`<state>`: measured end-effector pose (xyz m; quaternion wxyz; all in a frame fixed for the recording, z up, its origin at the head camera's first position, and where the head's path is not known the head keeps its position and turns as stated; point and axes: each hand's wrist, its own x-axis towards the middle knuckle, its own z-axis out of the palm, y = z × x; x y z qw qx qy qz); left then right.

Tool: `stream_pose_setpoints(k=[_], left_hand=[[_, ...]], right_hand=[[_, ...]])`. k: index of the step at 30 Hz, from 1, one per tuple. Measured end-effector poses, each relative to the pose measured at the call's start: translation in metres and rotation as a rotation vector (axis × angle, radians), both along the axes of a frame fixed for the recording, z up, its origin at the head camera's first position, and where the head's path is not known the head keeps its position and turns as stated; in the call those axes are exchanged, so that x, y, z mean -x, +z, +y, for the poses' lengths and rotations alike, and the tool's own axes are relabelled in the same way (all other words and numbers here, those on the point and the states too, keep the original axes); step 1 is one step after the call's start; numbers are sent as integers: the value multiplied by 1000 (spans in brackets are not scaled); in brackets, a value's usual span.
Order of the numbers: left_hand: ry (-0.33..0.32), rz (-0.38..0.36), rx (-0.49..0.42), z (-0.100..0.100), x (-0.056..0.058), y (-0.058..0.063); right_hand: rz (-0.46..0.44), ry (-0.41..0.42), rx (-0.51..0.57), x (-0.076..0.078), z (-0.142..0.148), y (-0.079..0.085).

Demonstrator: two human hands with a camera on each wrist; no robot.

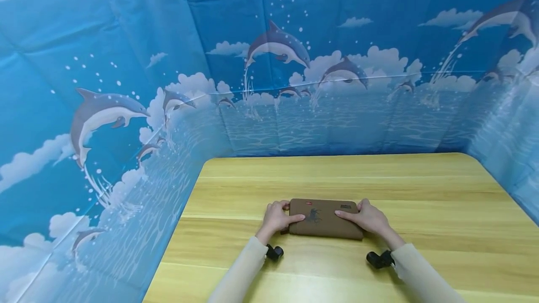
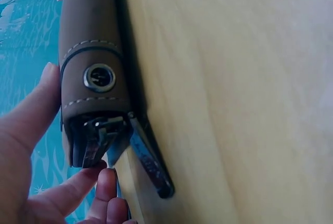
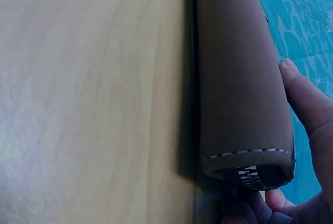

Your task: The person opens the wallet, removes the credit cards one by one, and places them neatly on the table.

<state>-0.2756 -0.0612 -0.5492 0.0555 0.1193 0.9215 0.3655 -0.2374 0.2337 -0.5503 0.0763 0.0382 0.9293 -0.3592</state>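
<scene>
A brown zip wallet [image 1: 324, 228] with a dark horse print and a small red tag lies close over the table, held at both ends. My left hand [image 1: 275, 218] grips its left end, thumb on the top face and fingers at the end below. In the left wrist view a metal eyelet [image 2: 99, 78] and a hanging zip pull [image 2: 151, 156] show on that end. My right hand [image 1: 371, 219] grips the right end, thumb on top. Zip teeth [image 3: 248, 173] show at that end in the right wrist view, with the fingers partly hidden beneath.
The wood-grain table [image 1: 236, 186] extends around the wallet on all sides. A blue curtain [image 1: 202, 27] printed with dolphins and clouds hangs along the table's back and sides. Small black wrist cameras [image 1: 275, 252] are worn at both wrists.
</scene>
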Motion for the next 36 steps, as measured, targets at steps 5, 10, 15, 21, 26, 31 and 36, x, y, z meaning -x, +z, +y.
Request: stream_pose_setpoints(k=[5, 10, 15, 21, 26, 31, 36], left_hand=[[-19, -42, -74, -3, 2, 0], [-33, -68, -159, -2, 4, 0], [-27, -80, -194, -2, 7, -2], [-29, -109, -255, -6, 7, -5], [-20, -119, -285, -6, 7, -5], [-6, -127, -329, -6, 5, -6], [5, -131, -361, -9, 5, -6]], right_hand=[[-3, -7, 0, 1, 0, -1], [15, -26, 7, 1, 2, -1], [12, -30, 22, 1, 2, 1], [18, -35, 56, -3, 0, 2], [43, -35, 95, -6, 1, 1], [77, -39, 138, -9, 1, 1], [110, -37, 174, -10, -1, 2]])
